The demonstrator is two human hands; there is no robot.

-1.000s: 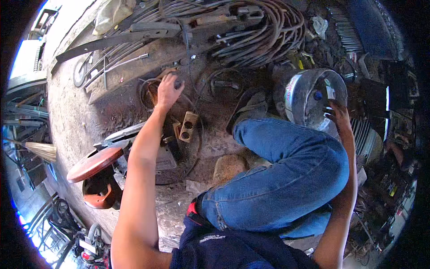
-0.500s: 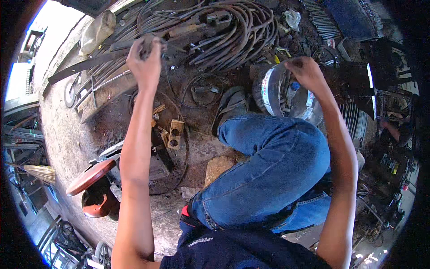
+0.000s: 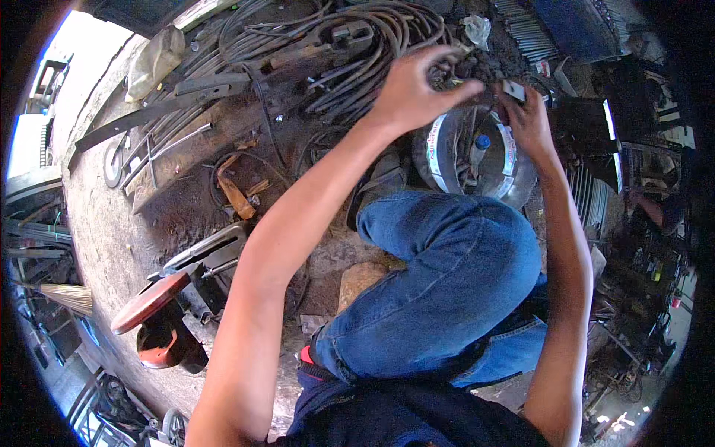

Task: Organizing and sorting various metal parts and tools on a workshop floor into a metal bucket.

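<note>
My right hand [image 3: 527, 123] is closed on a small pale flat piece [image 3: 514, 90], pinched at the fingertips above a clear round plastic tub [image 3: 441, 165]. Close by on the left, my left hand [image 3: 417, 88] reaches in with thumb and fingers curved apart. Dark ground shows through that gap, and I make out nothing held there. In the tub a small bottle with a blue cap [image 3: 482, 141] stands among dark bits that I cannot name. My bent knee in jeans [image 3: 462, 261] is just on the near side of the tub.
A coil of thick dark cable [image 3: 357, 74] lies at the far side. Long flat metal bars [image 3: 149, 119] and a pale sack [image 3: 155, 63] are at left. Nearer are a power tool with a reddish disc [image 3: 149, 302] and a broom [image 3: 65, 294]. Bundled rods [image 3: 525, 37] lie far right.
My left hand has swung right, from above the metal bars to beside my right hand. The right hand has shifted slightly right, and a pale piece now shows in its fingers.
</note>
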